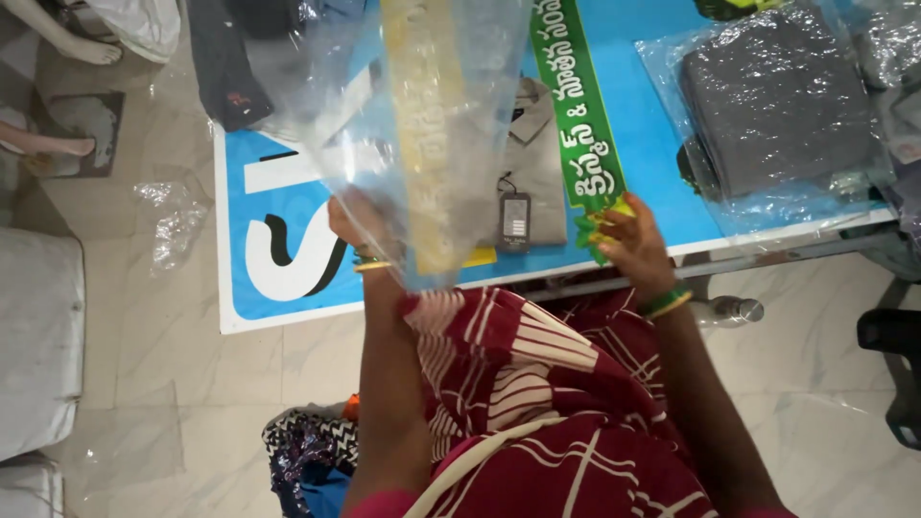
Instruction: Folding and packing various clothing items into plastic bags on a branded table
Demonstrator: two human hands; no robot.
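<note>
- Left hand [357, 225] sat inside or behind a clear plastic bag [403, 115], seen blurred through the film; fingers looked closed on the bag's lower edge, gripping it. Gold bangles on that wrist.
- Bag was held up off the surface [652, 134], rising above and away from the left hand; it had a yellow printed band down its middle.
- Right hand [631, 245] pinched the bag's green printed strip [576, 105] at its lower end, fingers closed on it. Green and gold bangles on that wrist.
- Green strip ran up and away from the right hand, toward the top of the view.
- Between the two hands, just beyond them on the surface: folded beige shirt [539, 163] with a dark hang tag [514, 223] lying on it, partly seen through the bag.
- Beyond and to the outer side of the right hand: folded grey garment [777, 96] packed in its own clear bag, lying flat on the blue surface, well apart from the hand.
- Beyond the left hand, at the surface's far corner: dark folded cloth [225, 67], partly under plastic.
- Outer side of the left hand, on the floor [144, 336]: crumpled clear plastic scrap [173, 225].
- Beneath both forearms: red garment with white stripes [537, 384], worn by the person.
</note>
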